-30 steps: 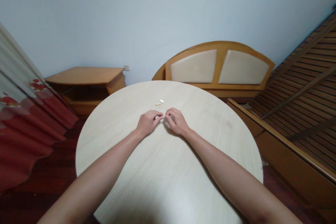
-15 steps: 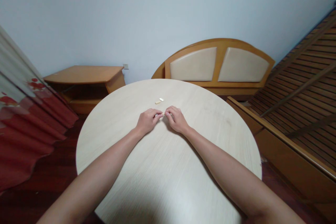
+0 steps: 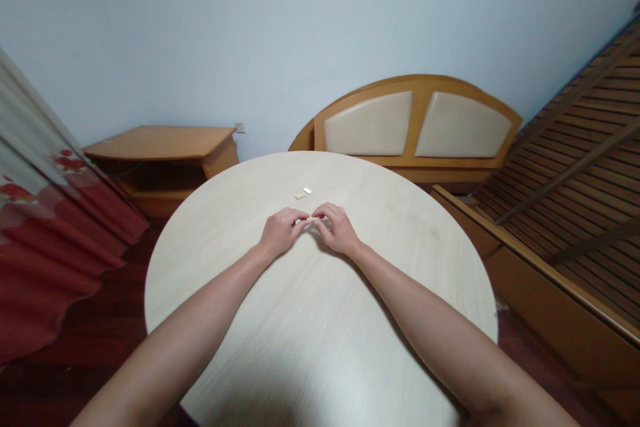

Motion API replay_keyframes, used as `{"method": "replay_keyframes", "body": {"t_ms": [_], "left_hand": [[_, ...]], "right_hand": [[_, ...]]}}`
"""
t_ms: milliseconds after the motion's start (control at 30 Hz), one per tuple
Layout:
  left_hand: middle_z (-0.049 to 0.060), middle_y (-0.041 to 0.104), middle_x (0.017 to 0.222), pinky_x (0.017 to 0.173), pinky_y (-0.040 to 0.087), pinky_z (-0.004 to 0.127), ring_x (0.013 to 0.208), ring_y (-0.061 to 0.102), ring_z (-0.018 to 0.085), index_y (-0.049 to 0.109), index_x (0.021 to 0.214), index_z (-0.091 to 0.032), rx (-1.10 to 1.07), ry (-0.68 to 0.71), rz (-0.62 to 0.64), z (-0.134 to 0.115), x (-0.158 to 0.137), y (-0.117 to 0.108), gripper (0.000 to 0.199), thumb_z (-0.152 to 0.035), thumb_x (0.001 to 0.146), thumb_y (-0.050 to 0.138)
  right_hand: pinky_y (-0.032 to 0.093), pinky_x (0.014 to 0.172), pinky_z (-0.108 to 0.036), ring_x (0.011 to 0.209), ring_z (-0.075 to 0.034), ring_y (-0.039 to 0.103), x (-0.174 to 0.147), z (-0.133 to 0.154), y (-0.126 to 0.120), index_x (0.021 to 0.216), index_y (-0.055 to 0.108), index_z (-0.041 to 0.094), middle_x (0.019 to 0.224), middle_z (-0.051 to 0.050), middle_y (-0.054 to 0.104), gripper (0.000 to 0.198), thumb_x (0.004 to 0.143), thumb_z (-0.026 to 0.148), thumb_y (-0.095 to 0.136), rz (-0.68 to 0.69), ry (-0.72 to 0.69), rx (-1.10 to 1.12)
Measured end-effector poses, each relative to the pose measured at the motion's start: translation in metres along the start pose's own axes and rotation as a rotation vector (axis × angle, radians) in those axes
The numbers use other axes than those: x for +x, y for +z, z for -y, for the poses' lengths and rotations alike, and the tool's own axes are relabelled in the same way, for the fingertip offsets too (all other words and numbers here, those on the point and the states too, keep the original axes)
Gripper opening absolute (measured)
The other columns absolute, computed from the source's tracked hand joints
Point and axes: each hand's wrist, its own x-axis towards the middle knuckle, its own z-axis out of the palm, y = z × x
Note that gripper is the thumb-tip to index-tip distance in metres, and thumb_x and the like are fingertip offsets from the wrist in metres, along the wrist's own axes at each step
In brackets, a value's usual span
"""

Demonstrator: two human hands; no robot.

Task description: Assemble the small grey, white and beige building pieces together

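My left hand [image 3: 283, 227] and my right hand [image 3: 336, 227] meet over the middle of the round pale table [image 3: 280, 320]. Thumb and fingers of each hand are pinched on a small pale piece [image 3: 313, 218], mostly hidden by the fingertips; its kind is too small to make out. Just beyond the hands lie two little flat pieces, a yellowish block [image 3: 300, 196] and a whiter rectangular piece [image 3: 307, 191], close together on the tabletop. Neither hand touches these two.
Behind the table stand a low wooden cabinet [image 3: 165, 141] at left and a padded headboard [image 3: 370, 123] against the wall. A slatted bed frame [image 3: 575, 167] leans at right. A red and white curtain [image 3: 45, 247] hangs at left.
The fingers of my right hand have shifted slightly around the small pale piece. My left hand and the two pieces on the table stay where they were.
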Motion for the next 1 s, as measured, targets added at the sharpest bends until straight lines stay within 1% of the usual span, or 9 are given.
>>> {"method": "replay_keyframes", "body": {"t_ms": [67,133,200,300,433,633,800,867,1000], "left_hand": [[0.005,0.077,0.098,0.086,0.054,0.032,0.092,0.070,0.020,0.074,0.105,-0.020,0.005,-0.030,-0.001,0.000,0.000,0.000,0.015,-0.024,0.094,0.065],[0.006,0.077,0.104,0.090,0.055,0.033,0.096,0.070,0.020,0.073,0.110,-0.020,0.014,-0.062,-0.006,0.000,0.000,0.000,0.019,-0.022,0.095,0.062],[0.007,0.077,0.107,0.091,0.055,0.033,0.098,0.070,0.020,0.073,0.110,-0.020,0.025,-0.083,-0.001,0.001,0.000,0.000,0.020,-0.021,0.095,0.059],[0.007,0.077,0.106,0.091,0.055,0.034,0.098,0.070,0.021,0.073,0.108,-0.020,0.037,-0.101,0.008,0.003,0.000,0.000,0.020,-0.022,0.095,0.058],[0.006,0.077,0.105,0.090,0.055,0.033,0.095,0.070,0.021,0.074,0.107,-0.021,0.037,-0.106,0.003,0.005,0.000,-0.001,0.020,-0.023,0.095,0.058],[0.007,0.077,0.104,0.090,0.055,0.033,0.093,0.070,0.021,0.074,0.107,-0.019,0.033,-0.141,0.021,0.003,0.000,-0.004,0.020,-0.024,0.095,0.058],[0.006,0.077,0.104,0.089,0.054,0.033,0.094,0.070,0.020,0.074,0.105,-0.020,0.020,-0.155,-0.003,0.004,0.001,-0.008,0.019,-0.024,0.096,0.058],[0.006,0.077,0.103,0.087,0.054,0.032,0.092,0.070,0.020,0.074,0.104,-0.020,0.013,-0.162,-0.014,0.006,0.001,-0.009,0.019,-0.024,0.096,0.058],[0.005,0.078,0.101,0.083,0.054,0.032,0.088,0.070,0.020,0.075,0.103,-0.020,0.004,-0.193,-0.033,0.011,0.002,-0.011,0.018,-0.023,0.095,0.059]], "right_hand": [[0.041,0.086,-0.038,0.091,-0.022,0.060,0.001,-0.008,-0.001,0.093,0.065,0.020,0.093,-0.006,0.068,0.010,0.093,0.027,0.057,-0.022,0.044,-0.025],[0.042,0.088,-0.039,0.094,-0.023,0.060,0.001,-0.018,-0.004,0.091,0.067,0.021,0.095,-0.007,0.067,0.011,0.091,0.028,0.060,-0.057,0.124,-0.064],[0.042,0.091,-0.041,0.098,-0.024,0.059,0.001,-0.029,-0.007,0.088,0.071,0.021,0.099,-0.008,0.067,0.010,0.088,0.028,0.063,-0.076,0.211,-0.126],[0.040,0.093,-0.044,0.103,-0.026,0.057,-0.001,-0.038,-0.010,0.088,0.075,0.022,0.105,-0.008,0.066,0.010,0.084,0.027,0.068,-0.055,0.310,-0.228],[0.040,0.094,-0.045,0.105,-0.027,0.055,-0.003,-0.043,-0.010,0.087,0.077,0.022,0.109,-0.009,0.065,0.009,0.081,0.024,0.071,-0.001,0.366,-0.293],[0.041,0.094,-0.044,0.104,-0.026,0.055,-0.004,-0.045,-0.010,0.089,0.077,0.023,0.107,-0.008,0.064,0.009,0.082,0.025,0.072,0.008,0.394,-0.331],[0.041,0.094,-0.044,0.106,-0.027,0.057,0.001,-0.033,-0.011,0.097,0.076,0.021,0.110,-0.010,0.066,0.016,0.089,0.026,0.064,0.019,0.369,-0.325],[0.042,0.094,-0.044,0.107,-0.027,0.058,0.011,-0.030,-0.006,0.100,0.076,0.021,0.111,-0.010,0.068,0.019,0.092,0.025,0.060,0.049,0.320,-0.321],[0.042,0.093,-0.045,0.110,-0.030,0.056,0.050,-0.029,0.016,0.108,0.076,0.023,0.121,-0.012,0.068,0.024,0.092,0.020,0.058,0.203,0.231,-0.399]]}}
